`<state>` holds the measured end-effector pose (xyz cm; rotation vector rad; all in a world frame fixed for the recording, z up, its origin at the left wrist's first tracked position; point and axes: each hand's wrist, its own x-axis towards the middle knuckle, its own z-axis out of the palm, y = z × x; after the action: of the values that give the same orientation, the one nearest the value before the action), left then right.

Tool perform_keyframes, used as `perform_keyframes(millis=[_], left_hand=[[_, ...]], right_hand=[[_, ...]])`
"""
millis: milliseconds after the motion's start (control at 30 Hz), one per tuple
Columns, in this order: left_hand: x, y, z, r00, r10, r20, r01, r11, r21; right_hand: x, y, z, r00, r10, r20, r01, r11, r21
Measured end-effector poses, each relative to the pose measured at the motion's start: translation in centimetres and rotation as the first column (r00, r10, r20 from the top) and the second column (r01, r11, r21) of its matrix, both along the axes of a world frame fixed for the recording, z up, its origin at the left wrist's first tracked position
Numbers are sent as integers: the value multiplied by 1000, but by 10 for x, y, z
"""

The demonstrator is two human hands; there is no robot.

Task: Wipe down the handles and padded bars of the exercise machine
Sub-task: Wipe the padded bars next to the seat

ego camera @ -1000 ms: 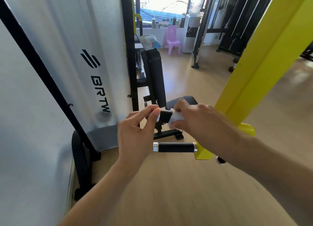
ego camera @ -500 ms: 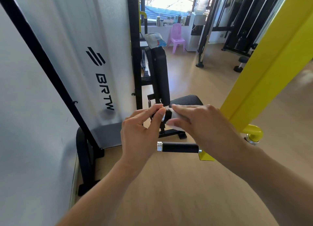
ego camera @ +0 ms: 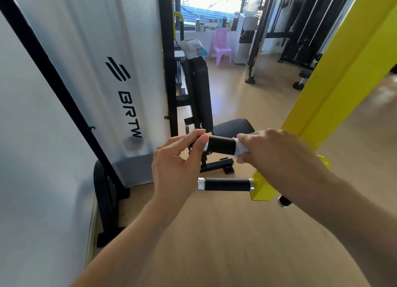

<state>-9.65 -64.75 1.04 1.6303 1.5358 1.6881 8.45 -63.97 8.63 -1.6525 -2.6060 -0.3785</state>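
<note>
Upper handle: a black grip running left to right in mid-scene, with a silver cap at its left end; both hands are on it.
Left hand: the left hand pinches the left end of the upper handle at its cap, thumb and forefinger curled round it, the other fingers bent beneath.
Right hand: the right hand is curled round the right part of the upper handle with a white cloth wadded under its fingers; the cloth touches the grip and only its left edge shows.
Lower handle: a second black grip lies nearer and lower, parallel to the first, silver rings at both ends; no hand touches it. Its right end meets the yellow arm.
Yellow arm: a yellow bar slants from upper right down to the handles; the right forearm crosses in front of its lower end.
Third grip: a short black end with a silver ring pokes out just below the right forearm.
Seat: a black seat pad sits just beyond the upper handle, with an upright black back pad to its left and farther off.
Panel: a white shroud marked BRTW fills the left.
Far room: a pink chair stands by a water dispenser near the window.
Floor: pale wood.
</note>
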Motion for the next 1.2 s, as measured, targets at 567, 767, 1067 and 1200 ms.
perform_keyframes(millis=[567, 767, 1067, 1200], left_hand=[[0, 1, -2, 999, -14, 43, 13, 1000, 7], [-8, 3, -1, 998, -40, 47, 39, 999, 19], [-4, 0, -2, 997, -21, 72, 24, 999, -33], [-3, -1, 0, 998, -19, 61, 21, 999, -28]], right_hand=[[-8, -16, -20, 994, -87, 70, 57, 933, 355], [-52, -5, -26, 977, 80, -197, -39, 978, 207], [-14, -22, -2, 994, -64, -83, 75, 987, 142], [-19, -20, 3, 995, -95, -16, 96, 986, 139]])
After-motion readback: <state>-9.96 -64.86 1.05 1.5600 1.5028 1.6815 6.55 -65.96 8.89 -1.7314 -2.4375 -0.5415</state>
